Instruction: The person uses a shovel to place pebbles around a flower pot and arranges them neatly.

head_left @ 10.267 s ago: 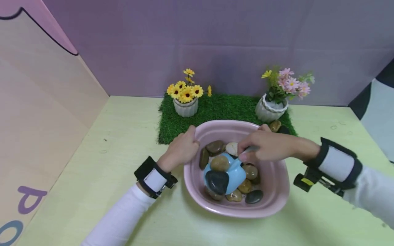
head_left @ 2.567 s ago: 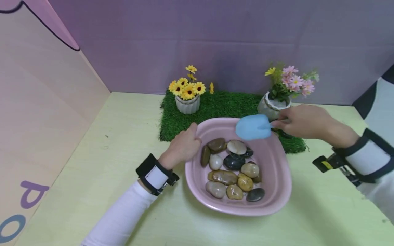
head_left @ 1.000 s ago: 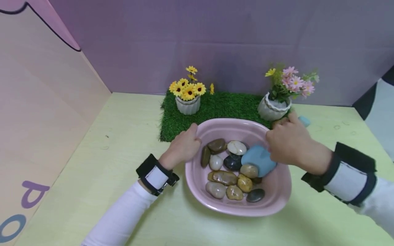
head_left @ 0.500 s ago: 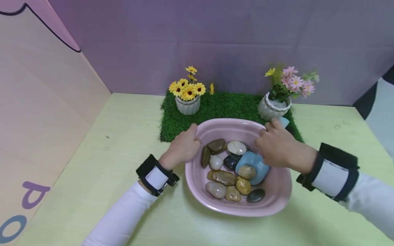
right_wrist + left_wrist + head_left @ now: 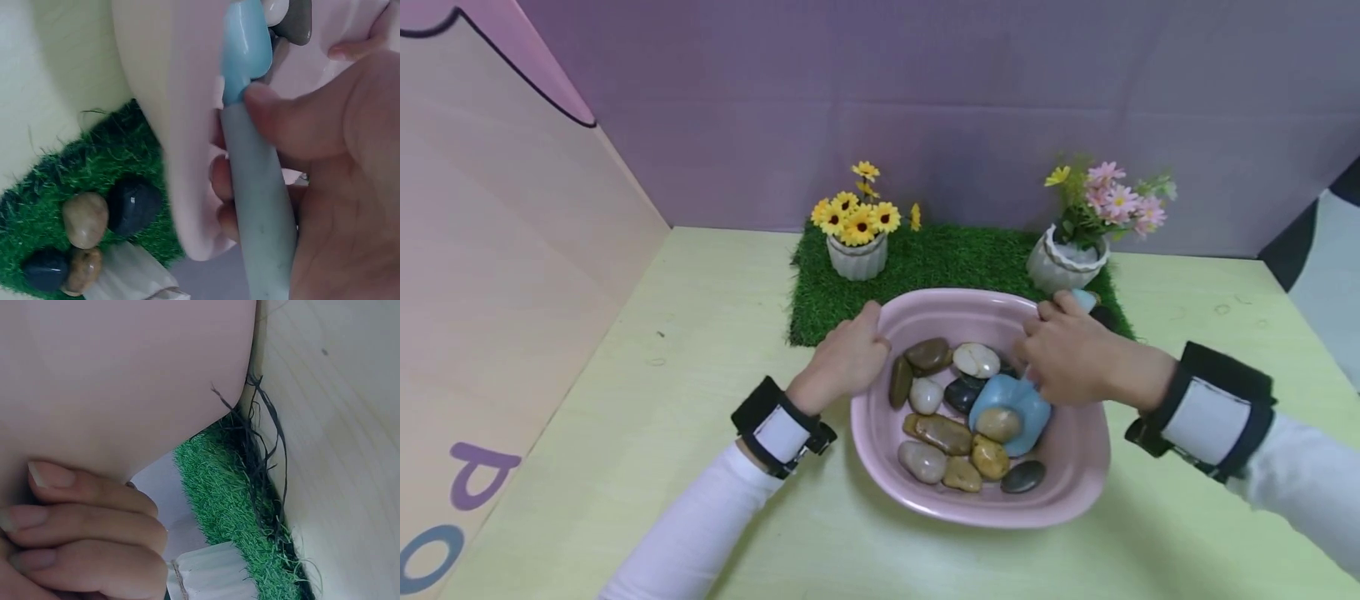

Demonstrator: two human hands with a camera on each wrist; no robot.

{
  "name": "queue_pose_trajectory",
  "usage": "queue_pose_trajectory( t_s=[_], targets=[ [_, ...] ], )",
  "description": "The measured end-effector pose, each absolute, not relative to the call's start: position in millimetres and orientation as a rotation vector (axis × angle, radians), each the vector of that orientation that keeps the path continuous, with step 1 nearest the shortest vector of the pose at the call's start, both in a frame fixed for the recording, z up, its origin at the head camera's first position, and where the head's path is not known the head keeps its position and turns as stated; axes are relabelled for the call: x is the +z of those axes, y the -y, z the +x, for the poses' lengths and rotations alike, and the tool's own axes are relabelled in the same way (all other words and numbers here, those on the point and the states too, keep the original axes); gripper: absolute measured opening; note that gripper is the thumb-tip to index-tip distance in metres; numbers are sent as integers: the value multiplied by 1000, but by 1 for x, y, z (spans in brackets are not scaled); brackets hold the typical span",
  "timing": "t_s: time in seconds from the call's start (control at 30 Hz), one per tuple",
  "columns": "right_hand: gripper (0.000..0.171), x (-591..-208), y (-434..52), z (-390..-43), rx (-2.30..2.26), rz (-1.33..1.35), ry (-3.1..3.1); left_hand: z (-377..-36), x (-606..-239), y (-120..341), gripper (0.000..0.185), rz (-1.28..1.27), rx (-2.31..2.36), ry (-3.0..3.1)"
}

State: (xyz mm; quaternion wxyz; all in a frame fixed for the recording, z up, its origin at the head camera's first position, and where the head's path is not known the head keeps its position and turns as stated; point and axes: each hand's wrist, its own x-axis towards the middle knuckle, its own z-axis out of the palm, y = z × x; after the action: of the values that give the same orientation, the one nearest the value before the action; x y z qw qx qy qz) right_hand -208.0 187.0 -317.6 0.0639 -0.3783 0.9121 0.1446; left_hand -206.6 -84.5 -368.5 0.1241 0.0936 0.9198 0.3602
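Note:
My left hand (image 5: pixel 844 354) grips the left rim of a pink basin (image 5: pixel 1075 492), its fingers curled under the edge in the left wrist view. Several smooth wet stones, tan, brown, white and black, lie in the basin. My right hand (image 5: pixel 1067 350) holds a toy shovel by its grey-blue handle (image 5: pixel 259 200), thumb along the neck. The light blue blade (image 5: pixel 1033 408) is down in the basin's right half. A tan stone (image 5: pixel 998 424) sits over the blade, and a yellow-brown stone (image 5: pixel 990 458) lies at its front edge.
Behind the basin is a strip of artificial grass (image 5: pixel 955 258) with a pot of yellow flowers (image 5: pixel 856 258) and a pot of pink flowers (image 5: pixel 1060 262). Several stones, among them a black stone (image 5: pixel 134 205), lie on the grass by the right pot. A purple backdrop (image 5: pixel 970 100) stands behind.
The shovel, loaded with stones 10 seconds ago, was held bare over the right rim later. It has since come down into the basin and slid leftward under the tan stone. The left hand stays put.

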Motion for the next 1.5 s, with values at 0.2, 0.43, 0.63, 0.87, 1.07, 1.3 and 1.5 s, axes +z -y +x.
queue_pose_trajectory(
  t_s=[0.2, 0.43, 0.63, 0.87, 1.07, 1.3, 1.5],
  targets=[
    [8, -323, -190, -209, 212, -1159, -2689, -207, -369, 85, 37, 270, 1052, -2686],
    [12, -324, -188, -210, 162, -1179, -2679, -206, -368, 85, 39, 267, 1049, -2688],
    [13, -322, -185, -210, 124, -1160, -2673, -206, -368, 85, 39, 275, 1046, -2690],
    [4, -322, -170, -205, 108, -1231, -2631, -205, -367, 85, 39, 268, 1045, -2684],
    [10, -323, -162, -197, 109, -1312, -2615, -205, -368, 86, 39, 265, 1042, -2688],
    [9, -329, -164, -193, 75, -1408, -2678, -207, -371, 86, 36, 276, 1061, -2687],
    [8, -334, -167, -188, 28, -1468, -2748, -207, -370, 86, 35, 276, 1038, -2709]
  ],
)
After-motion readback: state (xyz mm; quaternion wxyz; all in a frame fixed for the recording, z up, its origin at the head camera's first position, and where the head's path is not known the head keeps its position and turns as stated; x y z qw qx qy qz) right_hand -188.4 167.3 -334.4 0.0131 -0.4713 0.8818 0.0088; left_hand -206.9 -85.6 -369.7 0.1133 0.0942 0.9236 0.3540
